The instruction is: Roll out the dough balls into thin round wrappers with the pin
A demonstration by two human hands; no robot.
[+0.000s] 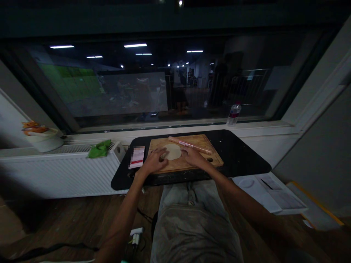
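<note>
A pale round of dough (172,151) lies flat on a wooden cutting board (212,157) on a small black table (241,157). My left hand (155,161) rests on the board at the dough's left edge, its fingers curled onto the rim of the dough. At the dough's right edge is my right hand (193,156), fingers bent and touching the dough. A wooden rolling pin (189,144) lies slantwise on the board just behind the dough, with neither hand on it.
A white and red packet (136,157) lies on the table left of the board. A green cloth (100,149) and a white bowl (44,140) sit on the radiator shelf at left. A plastic bottle (234,114) stands on the window sill. Papers (270,193) lie at right.
</note>
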